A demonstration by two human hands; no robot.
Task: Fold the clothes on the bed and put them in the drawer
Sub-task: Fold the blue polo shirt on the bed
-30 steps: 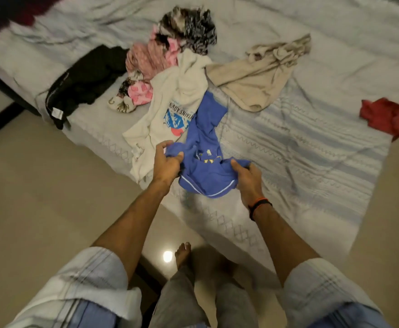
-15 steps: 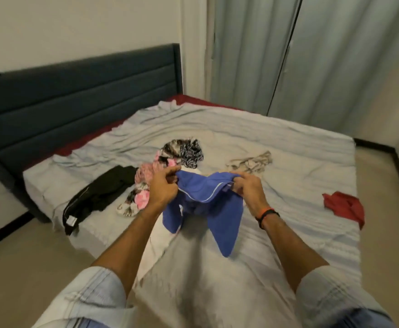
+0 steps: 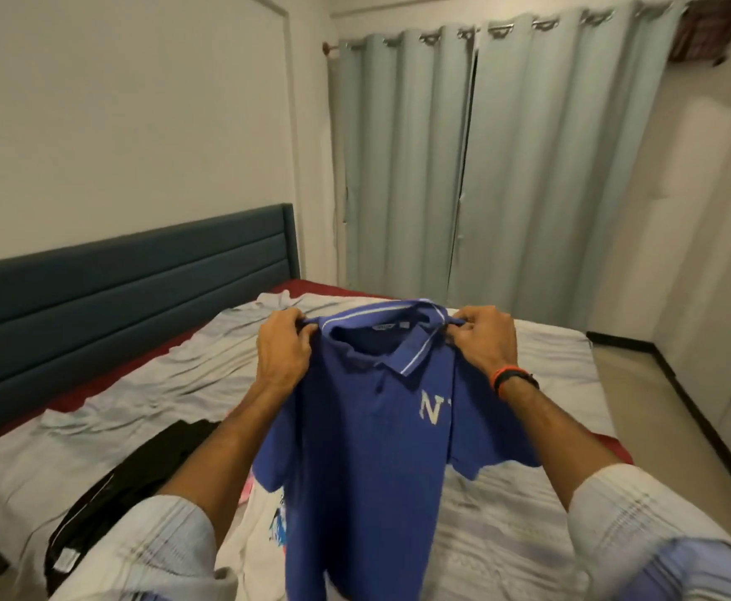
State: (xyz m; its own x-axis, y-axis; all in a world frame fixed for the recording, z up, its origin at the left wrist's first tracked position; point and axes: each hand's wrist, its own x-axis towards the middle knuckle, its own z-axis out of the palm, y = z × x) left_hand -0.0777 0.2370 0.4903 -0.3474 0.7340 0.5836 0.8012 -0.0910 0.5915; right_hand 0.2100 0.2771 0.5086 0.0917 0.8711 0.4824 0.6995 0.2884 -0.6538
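Clothes for folding: a black garment (image 3: 138,483) lies near left on the bed (image 3: 541,353). At centre a blue polo shirt (image 3: 368,461) hangs above it, left hand (image 3: 283,353) and right hand (image 3: 483,340) pinching its shoulders. The dangling hem could likely bunch on a white printed shirt (image 3: 264,531) below if lowered carelessly.

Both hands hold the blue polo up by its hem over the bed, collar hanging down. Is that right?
Not quite. In the head view the left hand and right hand grip the blue polo at the shoulders beside the collar, and the hem hangs down over the bed.
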